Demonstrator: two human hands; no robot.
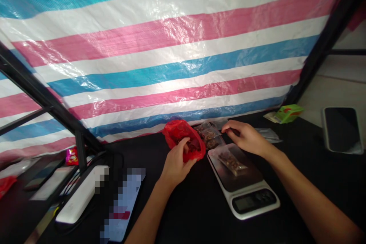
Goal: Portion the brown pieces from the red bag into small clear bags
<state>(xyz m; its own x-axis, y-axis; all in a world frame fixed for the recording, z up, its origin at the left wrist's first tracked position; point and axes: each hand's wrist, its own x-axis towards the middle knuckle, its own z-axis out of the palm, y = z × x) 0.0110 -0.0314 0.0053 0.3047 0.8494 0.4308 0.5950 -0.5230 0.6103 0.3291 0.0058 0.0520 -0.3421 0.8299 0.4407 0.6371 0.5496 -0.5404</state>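
Note:
My left hand (pixel 177 164) is closed on the near rim of a red plastic bag (pixel 176 131), fingers inside the opening and thumb along the edge. Dark reddish pieces show in the bag. Beyond it lie clear plastic bags (pixel 210 131) of brown dried bits. My right hand (pixel 243 136) has its fingers curled in a pinch at the right edge of one of these. Just below that hand stands a white digital scale (pixel 243 214) with a dark metal plate. A small clear packet (pixel 232 162) of brown bits rests on the plate.
A phone (pixel 126 206) and a white power strip (pixel 82 194) with black cables lie at left. A green box (pixel 290 113) and another phone (pixel 342 129) sit at right. Flat clear bags (pixel 268 135) lie behind my right wrist. A striped plastic sheet (pixel 171 45) closes off the back.

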